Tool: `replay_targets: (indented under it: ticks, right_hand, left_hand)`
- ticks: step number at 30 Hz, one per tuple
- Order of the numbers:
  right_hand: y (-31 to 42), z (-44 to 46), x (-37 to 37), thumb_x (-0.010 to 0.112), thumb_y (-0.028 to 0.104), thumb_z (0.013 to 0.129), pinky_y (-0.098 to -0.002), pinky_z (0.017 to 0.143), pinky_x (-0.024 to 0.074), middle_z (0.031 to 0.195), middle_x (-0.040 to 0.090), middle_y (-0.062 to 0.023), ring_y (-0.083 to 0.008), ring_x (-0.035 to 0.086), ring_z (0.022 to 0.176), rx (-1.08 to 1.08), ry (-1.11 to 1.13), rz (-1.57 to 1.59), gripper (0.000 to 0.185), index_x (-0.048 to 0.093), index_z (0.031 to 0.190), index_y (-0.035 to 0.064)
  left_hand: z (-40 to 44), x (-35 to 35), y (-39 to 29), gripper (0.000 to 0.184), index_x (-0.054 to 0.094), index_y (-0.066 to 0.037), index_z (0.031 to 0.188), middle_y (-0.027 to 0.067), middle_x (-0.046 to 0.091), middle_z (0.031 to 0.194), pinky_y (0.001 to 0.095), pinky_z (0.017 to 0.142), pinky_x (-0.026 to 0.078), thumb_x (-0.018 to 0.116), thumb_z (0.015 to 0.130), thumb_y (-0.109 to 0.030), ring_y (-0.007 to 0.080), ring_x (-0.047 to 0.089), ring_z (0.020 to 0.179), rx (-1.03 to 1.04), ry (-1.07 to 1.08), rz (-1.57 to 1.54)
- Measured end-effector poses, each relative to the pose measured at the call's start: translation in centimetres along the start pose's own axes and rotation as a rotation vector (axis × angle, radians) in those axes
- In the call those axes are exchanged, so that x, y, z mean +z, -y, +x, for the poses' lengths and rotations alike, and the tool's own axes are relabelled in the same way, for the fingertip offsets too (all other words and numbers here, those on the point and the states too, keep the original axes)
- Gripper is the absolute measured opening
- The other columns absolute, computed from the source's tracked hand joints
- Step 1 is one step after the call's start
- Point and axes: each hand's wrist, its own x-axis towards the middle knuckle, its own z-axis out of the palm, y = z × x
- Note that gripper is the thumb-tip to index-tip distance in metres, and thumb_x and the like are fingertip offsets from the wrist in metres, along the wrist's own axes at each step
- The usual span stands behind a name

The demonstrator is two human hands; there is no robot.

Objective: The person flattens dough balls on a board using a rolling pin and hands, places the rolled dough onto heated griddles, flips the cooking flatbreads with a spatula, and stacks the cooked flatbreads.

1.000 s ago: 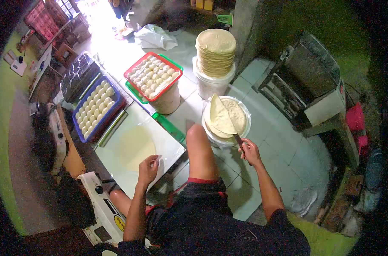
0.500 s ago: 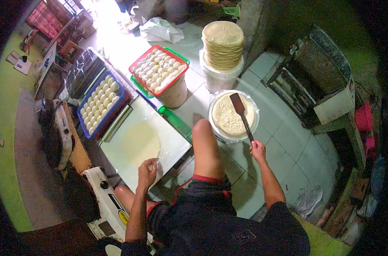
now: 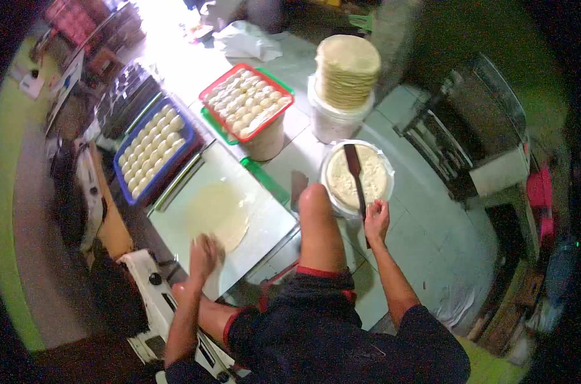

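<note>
A thin round sheet of dough point(image 3: 217, 208) lies flat on a white board point(image 3: 178, 224). Over its near edge is my left hand point(image 3: 205, 255), smeared by motion, so I cannot make out its fingers or any hold on the dough. My right hand point(image 3: 376, 223) grips the handle of a dark brown spatula point(image 3: 353, 161). The spatula's blade lies over a round, pale, bumpy-topped dough layer point(image 3: 375, 173) on a plastic-lined round container point(image 3: 341, 208).
A tall stack of thin dough rounds point(image 3: 348, 70) stands on a white bucket point(image 3: 334, 118). Dough balls fill a red tray point(image 3: 289, 105) and a blue tray point(image 3: 125, 185). A white machine point(image 3: 151, 281) is at lower left. Dark metal equipment point(image 3: 460, 121) stands on the right.
My left hand has moved left and slightly down across the board's near side. My right hand has shifted slightly left, turning the spatula more upright in view. The camera view has shifted a little.
</note>
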Motion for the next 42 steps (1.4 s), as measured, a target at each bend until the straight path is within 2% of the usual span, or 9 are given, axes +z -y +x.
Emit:
replay_targets:
  ticks: [11,17,24,27,32,35,36,40,42]
  right_hand:
    - [25.2,-2.3,28.8,0.065,0.017,0.088,-0.0455,0.086,0.0511,0.091,0.069,-0.0184,-0.0359,0.065,0.091,-0.697,0.882,0.161,0.017,0.073,0.088,0.0024]
    - [30.5,-7.5,37.8,0.067,0.018,0.085,-0.0456,0.084,0.0502,0.085,0.065,-0.014,-0.0348,0.062,0.091,-1.094,1.047,0.121,0.015,0.073,0.08,0.0059]
    - [29.0,-8.3,41.7,0.067,0.015,0.082,-0.0453,0.081,0.0503,0.09,0.064,-0.0105,-0.0326,0.062,0.092,-1.555,1.053,0.418,0.022,0.066,0.102,0.0074]
    - [27.7,-7.0,42.9,0.065,0.012,0.083,-0.0457,0.081,0.051,0.095,0.065,-0.0116,-0.0331,0.064,0.091,-1.465,1.377,0.604,0.027,0.061,0.11,0.0067]
    - [36.8,-2.3,41.1,0.081,0.038,0.079,-0.0418,0.085,0.0515,0.107,0.068,-0.0163,-0.0333,0.065,0.097,-1.493,2.031,-0.648,0.044,0.068,0.105,0.0053]
    - [37.3,-0.4,42.8,0.081,0.041,0.08,-0.0422,0.087,0.049,0.107,0.069,-0.0141,-0.0277,0.063,0.102,-1.324,2.46,-0.401,0.043,0.071,0.098,0.0037]
    - [35.6,0.3,43.8,0.079,0.05,0.08,-0.0399,0.094,0.0468,0.108,0.072,-0.0088,-0.0217,0.062,0.1,-0.687,2.789,-0.34,0.061,0.066,0.12,0.0064]
    - [30.6,1.1,40.2,0.074,0.035,0.087,-0.0399,0.116,0.0293,0.157,0.034,-0.0155,-0.0256,0.033,0.142,0.182,2.58,-0.042,0.091,0.024,0.154,-0.0013]
    - [30.7,-0.1,38.3,0.073,0.026,0.088,-0.0393,0.118,0.0275,0.159,0.031,-0.0172,-0.0252,0.032,0.144,-0.252,2.635,-0.014,0.091,0.019,0.158,0.004]
  left_hand:
    - [17.4,-23.7,4.6,0.024,0.057,-0.007,0.114,0.0144,0.066,0.109,0.0657,0.105,0.032,0.06,0.093,-0.02,0.036,0.064,0.1,0.04,-0.966,0.598]
    - [10.2,-15.2,2.6,0.035,0.058,-0.001,0.116,0.0211,0.064,0.115,0.045,0.093,0.051,0.069,0.084,-0.007,0.039,0.063,0.107,0.106,-0.535,0.031]
    - [4.8,-0.1,6.4,0.037,0.058,-0.001,0.118,0.0209,0.058,0.125,0.0504,0.103,0.042,0.068,0.085,-0.014,0.0431,0.054,0.118,-0.354,-0.453,-0.182]
    - [5.6,1.7,7.6,0.037,0.062,-0.003,0.117,0.0187,0.057,0.132,0.0535,0.106,0.038,0.071,0.083,-0.014,0.0437,0.05,0.124,-0.318,-0.535,-0.085]
    - [5.2,3.5,8.6,0.024,0.065,-0.009,0.105,0.0158,0.061,0.131,0.0561,0.109,0.035,0.072,0.083,-0.014,0.0404,0.051,0.128,-0.14,-0.519,-0.163]
    - [4.4,3.8,6.9,0.015,0.06,-0.007,0.103,0.0191,0.066,0.117,0.0468,0.098,0.044,0.062,0.093,-0.018,0.0347,0.06,0.117,-0.285,-0.377,-0.334]
    - [4.5,1.9,4.8,0.015,0.059,-0.006,0.103,0.0198,0.067,0.112,0.0437,0.093,0.047,0.059,0.096,-0.019,0.0343,0.063,0.111,-0.517,-0.299,-0.566]
    - [4.1,5.8,6.5,0.031,0.059,-0.002,0.104,0.0105,0.068,0.091,0.0341,0.074,0.049,0.048,0.105,-0.031,0.0216,0.062,0.083,-0.69,-0.234,-0.991]
    - [2.9,6.4,6.1,0.04,0.06,0.0,0.106,0.0047,0.067,0.091,0.0338,0.074,0.049,0.045,0.107,-0.037,0.0162,0.06,0.081,-0.688,-0.097,-1.312]
